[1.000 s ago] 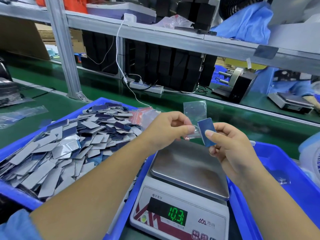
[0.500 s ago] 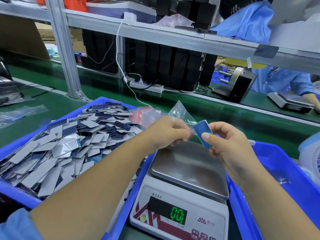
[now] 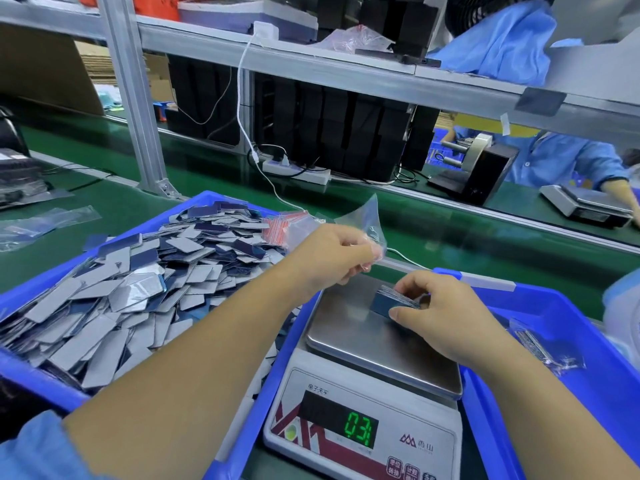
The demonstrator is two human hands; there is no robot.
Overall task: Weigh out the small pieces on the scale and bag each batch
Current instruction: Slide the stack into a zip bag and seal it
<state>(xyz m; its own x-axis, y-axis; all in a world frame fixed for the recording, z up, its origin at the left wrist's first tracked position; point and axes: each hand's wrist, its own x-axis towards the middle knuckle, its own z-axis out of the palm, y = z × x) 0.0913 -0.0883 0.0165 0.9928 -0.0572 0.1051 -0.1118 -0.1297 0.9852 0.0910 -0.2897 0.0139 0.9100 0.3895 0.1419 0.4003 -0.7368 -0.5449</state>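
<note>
Steel pan of the scale (image 3: 374,341) carries our stack (image 3: 389,301) of small blue pieces, set at its far right part; our right hand (image 3: 446,313) pinches that stack between thumb and curled fingers, low over the pan; our left hand (image 3: 337,256) pinches a clear bag (image 3: 367,223) just above the pan's far edge, the bag standing up and open-ended behind the fingers; the display (image 3: 358,429) shows green digits; left of the scale a blue bin (image 3: 41,382) is heaped with loose grey and blue pieces (image 3: 138,282); right of it another blue bin (image 3: 588,403) holds a filled bag (image 3: 540,348); both bins sit on the green surface (image 3: 114,206).
</note>
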